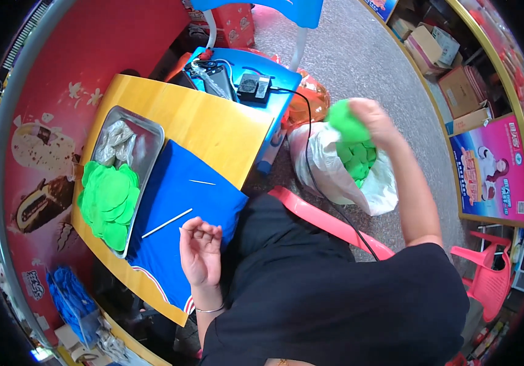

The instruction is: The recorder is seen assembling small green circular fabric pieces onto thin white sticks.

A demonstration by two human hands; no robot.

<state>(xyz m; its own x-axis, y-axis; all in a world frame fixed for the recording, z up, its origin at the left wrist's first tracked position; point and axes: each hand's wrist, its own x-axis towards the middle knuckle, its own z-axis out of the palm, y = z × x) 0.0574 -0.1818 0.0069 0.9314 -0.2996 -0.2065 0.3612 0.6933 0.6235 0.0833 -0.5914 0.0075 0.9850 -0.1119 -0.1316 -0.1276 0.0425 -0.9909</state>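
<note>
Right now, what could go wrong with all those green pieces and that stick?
The green piece in the right hand could slip and miss the white bag. The black cable passes in front of that bag, so an arm might snag it. The white stick lies loose on the blue cloth, so a tug might roll it away.

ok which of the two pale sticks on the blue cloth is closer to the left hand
The longer, thicker stick, lying close to the left hand; the thinner, shorter stick lies farther up the blue cloth.
</note>
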